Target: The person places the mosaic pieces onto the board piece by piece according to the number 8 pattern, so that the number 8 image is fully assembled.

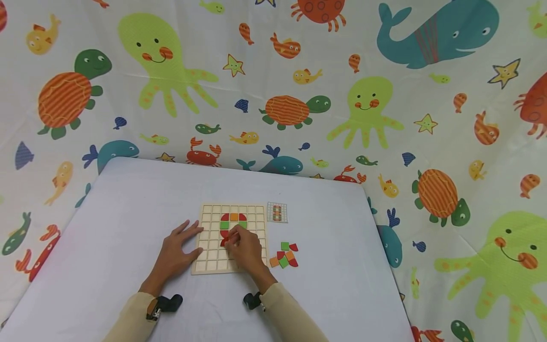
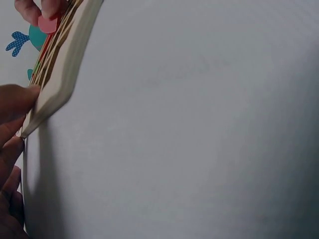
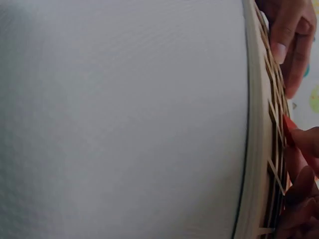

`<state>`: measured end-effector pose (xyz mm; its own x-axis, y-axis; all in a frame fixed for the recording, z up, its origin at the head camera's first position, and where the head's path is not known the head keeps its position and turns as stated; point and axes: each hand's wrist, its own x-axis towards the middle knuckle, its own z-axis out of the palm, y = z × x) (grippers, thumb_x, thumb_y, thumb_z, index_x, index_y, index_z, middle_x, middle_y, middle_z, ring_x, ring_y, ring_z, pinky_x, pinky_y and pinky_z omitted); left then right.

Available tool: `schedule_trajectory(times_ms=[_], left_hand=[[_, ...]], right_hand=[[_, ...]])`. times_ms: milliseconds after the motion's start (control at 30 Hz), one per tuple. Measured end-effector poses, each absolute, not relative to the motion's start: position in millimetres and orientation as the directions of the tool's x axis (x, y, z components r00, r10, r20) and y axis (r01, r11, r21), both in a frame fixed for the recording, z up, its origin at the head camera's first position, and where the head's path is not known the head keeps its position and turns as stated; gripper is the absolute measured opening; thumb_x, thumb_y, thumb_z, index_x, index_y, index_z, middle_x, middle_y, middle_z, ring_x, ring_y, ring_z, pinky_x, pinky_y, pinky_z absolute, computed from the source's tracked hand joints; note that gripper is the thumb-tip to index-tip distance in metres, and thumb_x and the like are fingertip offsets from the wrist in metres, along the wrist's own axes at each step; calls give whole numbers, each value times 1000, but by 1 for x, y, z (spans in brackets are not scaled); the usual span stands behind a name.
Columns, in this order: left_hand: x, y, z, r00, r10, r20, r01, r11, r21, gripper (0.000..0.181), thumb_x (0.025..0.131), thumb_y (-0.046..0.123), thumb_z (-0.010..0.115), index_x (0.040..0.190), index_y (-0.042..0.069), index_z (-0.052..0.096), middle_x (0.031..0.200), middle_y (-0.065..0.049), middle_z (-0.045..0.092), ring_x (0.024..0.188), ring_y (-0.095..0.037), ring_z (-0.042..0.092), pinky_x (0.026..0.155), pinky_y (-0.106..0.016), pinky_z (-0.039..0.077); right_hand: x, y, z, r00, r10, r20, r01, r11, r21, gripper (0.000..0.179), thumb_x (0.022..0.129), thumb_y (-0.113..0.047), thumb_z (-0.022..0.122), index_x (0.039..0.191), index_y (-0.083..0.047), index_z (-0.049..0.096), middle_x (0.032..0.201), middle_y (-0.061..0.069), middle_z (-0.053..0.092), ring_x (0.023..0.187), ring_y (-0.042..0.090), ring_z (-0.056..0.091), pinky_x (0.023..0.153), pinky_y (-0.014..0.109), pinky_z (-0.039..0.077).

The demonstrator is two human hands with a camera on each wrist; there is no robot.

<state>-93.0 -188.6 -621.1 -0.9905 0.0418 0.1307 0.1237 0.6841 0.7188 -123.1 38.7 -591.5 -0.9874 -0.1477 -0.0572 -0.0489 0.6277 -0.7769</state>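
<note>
A wooden grid board (image 1: 212,264) lies on the white table. My left hand (image 1: 176,251) is at its left edge, fingers extended and fingertips touching the rim. Over the middle of the board, my right hand (image 1: 245,247) pinches a red curved-edge tile (image 2: 48,24) between thumb and fingers, low above the cells. Set in the upper cells are an orange square tile (image 1: 234,216), a green square tile (image 1: 224,225) and several red rounded tiles. The right hand hides part of the board's lower right.
Right of the board lies a loose group of red, orange and green tiles (image 1: 284,246). A small grid card (image 1: 277,213) with a coloured pattern sits by the board's upper right corner. Behind the table (image 1: 333,285) hangs a cloth printed with sea animals (image 1: 290,111).
</note>
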Motion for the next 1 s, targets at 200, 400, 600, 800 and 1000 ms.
schedule_trajectory(times_ms=[200, 400, 600, 800, 1000], left_hand=[[-93, -189, -621, -989, 36, 143, 129, 682, 720, 61, 85, 12, 84, 143, 9, 66, 159, -19, 55, 152, -51, 38, 115, -79, 33], [-93, -190, -624, -989, 35, 140, 127, 681, 721, 61, 84, 12, 84, 143, 10, 67, 159, -18, 55, 153, -51, 38, 115, -79, 34], [-93, -190, -623, -989, 36, 145, 131, 678, 723, 61, 84, 11, 85, 142, 9, 67, 159, -19, 55, 152, -52, 38, 115, -79, 34], [-94, -188, -623, -987, 39, 153, 139, 678, 722, 61, 85, 13, 84, 143, 9, 67, 159, -19, 55, 152, -51, 38, 114, -80, 34], [-94, -188, -622, -988, 34, 150, 133, 681, 721, 62, 84, 14, 84, 143, 9, 66, 158, -20, 55, 152, -51, 38, 113, -81, 34]], right_hand=[[-123, 33, -592, -989, -139, -54, -56, 682, -729, 15, 92, -20, 83, 100, -23, 70, 76, -15, 62, 68, 0, 52, 59, 21, 40], [-123, 30, -592, -989, -134, -60, -52, 701, -711, 15, 91, -20, 84, 101, -23, 73, 74, -15, 61, 66, 1, 50, 57, 21, 38], [-122, 31, -591, -987, -151, -58, -70, 719, -692, 11, 90, -21, 85, 92, -23, 74, 74, -15, 62, 69, 0, 50, 61, 21, 39], [-121, 39, -589, -987, -155, -41, -74, 668, -740, 11, 90, -22, 86, 96, -21, 76, 79, -14, 67, 74, 0, 55, 63, 19, 42], [-122, 64, -586, -991, -132, -14, -71, 617, -784, 13, 90, -22, 86, 100, -21, 77, 86, -11, 71, 77, 4, 58, 64, 19, 47]])
